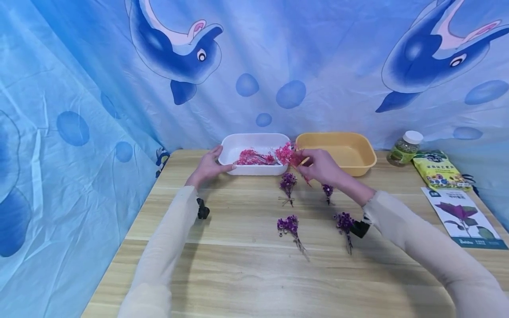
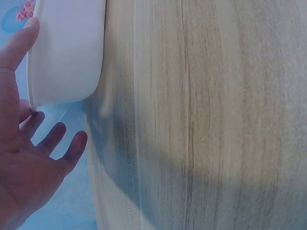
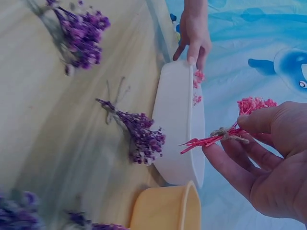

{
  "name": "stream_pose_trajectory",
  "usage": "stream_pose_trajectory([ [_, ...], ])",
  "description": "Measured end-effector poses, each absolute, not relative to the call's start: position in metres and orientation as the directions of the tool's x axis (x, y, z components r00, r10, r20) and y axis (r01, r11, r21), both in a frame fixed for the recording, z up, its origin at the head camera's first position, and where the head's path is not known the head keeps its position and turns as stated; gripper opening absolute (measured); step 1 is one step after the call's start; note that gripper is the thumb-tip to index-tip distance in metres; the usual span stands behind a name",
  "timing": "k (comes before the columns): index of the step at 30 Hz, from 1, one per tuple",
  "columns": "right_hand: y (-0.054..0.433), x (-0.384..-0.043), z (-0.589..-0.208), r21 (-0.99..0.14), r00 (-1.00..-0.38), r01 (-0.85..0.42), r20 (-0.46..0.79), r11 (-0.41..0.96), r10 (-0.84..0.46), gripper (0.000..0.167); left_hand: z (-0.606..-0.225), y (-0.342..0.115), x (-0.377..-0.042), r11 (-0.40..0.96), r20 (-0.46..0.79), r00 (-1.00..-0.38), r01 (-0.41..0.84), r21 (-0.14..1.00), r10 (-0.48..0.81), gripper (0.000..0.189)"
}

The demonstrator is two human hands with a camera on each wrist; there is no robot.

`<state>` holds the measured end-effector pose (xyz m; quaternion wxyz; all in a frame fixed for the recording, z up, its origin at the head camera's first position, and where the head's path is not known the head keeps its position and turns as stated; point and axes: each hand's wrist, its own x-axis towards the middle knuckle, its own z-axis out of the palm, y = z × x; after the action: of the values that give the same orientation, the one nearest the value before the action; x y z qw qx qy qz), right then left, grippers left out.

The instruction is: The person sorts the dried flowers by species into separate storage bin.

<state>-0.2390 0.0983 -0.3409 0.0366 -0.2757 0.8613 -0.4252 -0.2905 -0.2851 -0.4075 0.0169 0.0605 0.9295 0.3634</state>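
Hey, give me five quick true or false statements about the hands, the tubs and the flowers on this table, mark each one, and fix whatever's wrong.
1. The right hand holds a bunch of pink flowers. True.
2. In the head view, the yellow tub stands to the right of the white tub. True.
3. The left hand touches the yellow tub. False: the left hand touches the white tub.
4. The four purple bunches lie inside the white tub. False: the four purple bunches lie on the table.
5. More pink blooms lie in the white tub. True.
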Motion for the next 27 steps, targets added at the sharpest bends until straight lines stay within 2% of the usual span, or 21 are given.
stream_pose_trajectory([
  [7,0.075,-0.261,-0.333,-0.74,-0.836,-0.446,0.144,0.503,-0.529,0.036,-0.407,-0.283,-0.289,0.73,0.009,-0.993,0.092,0.677,0.116,0.106],
  [12,0.059,-0.281,-0.333,-0.655,-0.821,-0.497,0.142,0.569,-0.553,0.033,-0.406,-0.281,-0.287,0.726,0.004,-0.993,0.088,0.682,0.117,0.106],
  [22,0.029,-0.309,-0.332,-0.62,-0.829,-0.48,0.091,0.621,-0.551,0.034,-0.407,-0.282,-0.287,0.731,0.0,-0.994,0.077,0.678,0.105,0.107],
  [27,0.016,-0.321,-0.337,-0.631,-0.856,-0.431,0.06,0.645,-0.513,0.038,-0.407,-0.282,-0.288,0.723,0.0,-0.995,0.075,0.687,0.104,0.108],
])
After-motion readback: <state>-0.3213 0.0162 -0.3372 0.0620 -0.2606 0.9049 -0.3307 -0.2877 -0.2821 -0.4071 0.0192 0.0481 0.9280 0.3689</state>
